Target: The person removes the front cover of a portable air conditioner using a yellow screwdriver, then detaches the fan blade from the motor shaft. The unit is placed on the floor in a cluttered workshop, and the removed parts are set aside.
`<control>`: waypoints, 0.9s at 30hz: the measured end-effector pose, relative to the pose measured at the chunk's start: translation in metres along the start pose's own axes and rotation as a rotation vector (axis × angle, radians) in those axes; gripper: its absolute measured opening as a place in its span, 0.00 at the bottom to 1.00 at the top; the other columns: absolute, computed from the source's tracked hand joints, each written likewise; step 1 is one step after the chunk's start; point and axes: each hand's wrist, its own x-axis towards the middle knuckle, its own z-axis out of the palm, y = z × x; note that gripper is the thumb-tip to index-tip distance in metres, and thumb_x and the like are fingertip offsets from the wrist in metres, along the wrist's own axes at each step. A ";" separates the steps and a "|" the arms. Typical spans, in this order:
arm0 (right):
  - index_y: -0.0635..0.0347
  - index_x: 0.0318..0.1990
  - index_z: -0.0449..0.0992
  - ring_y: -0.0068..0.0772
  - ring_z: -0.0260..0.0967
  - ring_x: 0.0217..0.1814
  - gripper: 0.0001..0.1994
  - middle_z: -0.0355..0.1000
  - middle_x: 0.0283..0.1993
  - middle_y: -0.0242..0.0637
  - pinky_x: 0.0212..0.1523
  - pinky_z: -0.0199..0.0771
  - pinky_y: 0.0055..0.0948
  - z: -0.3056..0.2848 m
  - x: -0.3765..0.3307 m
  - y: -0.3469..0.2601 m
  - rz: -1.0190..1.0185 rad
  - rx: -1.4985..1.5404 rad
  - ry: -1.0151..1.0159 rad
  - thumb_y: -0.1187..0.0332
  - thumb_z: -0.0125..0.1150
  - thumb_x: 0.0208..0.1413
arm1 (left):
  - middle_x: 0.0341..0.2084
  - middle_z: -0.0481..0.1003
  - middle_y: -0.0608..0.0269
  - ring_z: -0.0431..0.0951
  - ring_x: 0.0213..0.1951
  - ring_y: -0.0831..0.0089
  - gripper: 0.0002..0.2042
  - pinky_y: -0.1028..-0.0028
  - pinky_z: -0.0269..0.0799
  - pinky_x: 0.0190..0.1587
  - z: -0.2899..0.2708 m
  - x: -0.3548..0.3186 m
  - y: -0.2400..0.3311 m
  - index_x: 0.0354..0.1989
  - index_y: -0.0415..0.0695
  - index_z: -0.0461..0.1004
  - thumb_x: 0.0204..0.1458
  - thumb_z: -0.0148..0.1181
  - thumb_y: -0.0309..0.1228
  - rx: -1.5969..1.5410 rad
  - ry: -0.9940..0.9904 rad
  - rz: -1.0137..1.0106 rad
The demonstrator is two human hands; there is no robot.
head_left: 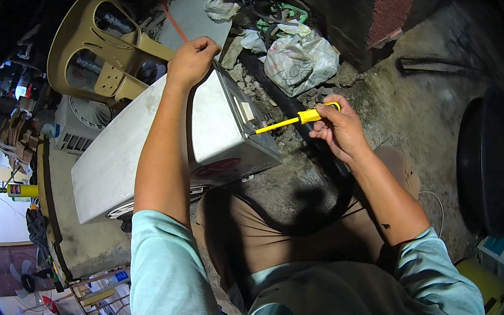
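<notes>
A white boxy outdoor air conditioner unit (pixel 135 124) lies in front of me, with part of a round fan grille showing on its near side. My left hand (pixel 193 62) rests on its far top corner, fingers curled over the edge; the fingertips are partly hidden. A thin red strip (pixel 174 22) shows just beyond that hand, and I cannot tell whether they touch. In my right hand (pixel 340 131) is a yellow screwdriver (pixel 285 122), held by its handle. Its shaft points left, the tip at the unit's right end panel, near a pale rectangular fitting (pixel 246 111).
Behind the unit stands a tan plastic chair (pixel 103 43), beside another fan unit (pixel 80 119). A plastic bag (pixel 302 60), rubble and a black pipe (pixel 271 83) lie beyond the end panel. A large black round object (pixel 491 159) stands at right.
</notes>
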 end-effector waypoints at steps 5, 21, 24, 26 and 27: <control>0.54 0.48 0.63 0.29 0.74 0.24 0.13 0.71 0.37 0.40 0.27 0.83 0.36 -0.008 0.002 0.006 0.060 -0.014 0.014 0.72 0.63 0.64 | 0.34 0.83 0.61 0.82 0.39 0.62 0.17 0.67 0.73 0.44 0.000 0.005 -0.008 0.41 0.51 0.82 0.57 0.56 0.49 0.049 -0.030 -0.015; 0.54 0.49 0.64 0.33 0.76 0.30 0.12 0.73 0.41 0.40 0.34 0.85 0.39 -0.012 0.005 0.004 0.099 0.015 -0.008 0.72 0.61 0.64 | 0.35 0.81 0.67 0.78 0.39 0.77 0.12 0.76 0.71 0.48 0.001 0.007 -0.010 0.40 0.38 0.80 0.65 0.53 0.33 -0.073 -0.066 0.011; 0.54 0.49 0.62 0.33 0.76 0.30 0.13 0.73 0.40 0.42 0.34 0.85 0.40 -0.011 0.006 0.003 0.075 0.027 -0.026 0.72 0.62 0.64 | 0.35 0.81 0.66 0.78 0.40 0.77 0.12 0.76 0.71 0.49 0.000 0.004 -0.004 0.40 0.37 0.80 0.64 0.54 0.33 -0.037 -0.040 0.021; 0.54 0.49 0.62 0.32 0.76 0.30 0.13 0.73 0.40 0.42 0.34 0.85 0.40 -0.011 0.006 0.004 0.073 0.042 -0.038 0.72 0.62 0.64 | 0.35 0.81 0.66 0.78 0.40 0.77 0.12 0.76 0.71 0.49 -0.001 0.003 -0.003 0.40 0.37 0.80 0.64 0.54 0.33 -0.052 -0.041 0.028; 0.54 0.49 0.62 0.32 0.76 0.30 0.13 0.73 0.40 0.42 0.34 0.85 0.40 -0.010 0.006 0.005 0.072 0.038 -0.034 0.72 0.62 0.64 | 0.35 0.81 0.66 0.78 0.40 0.77 0.12 0.76 0.71 0.49 -0.001 0.003 -0.002 0.40 0.37 0.80 0.64 0.54 0.33 -0.057 -0.040 0.026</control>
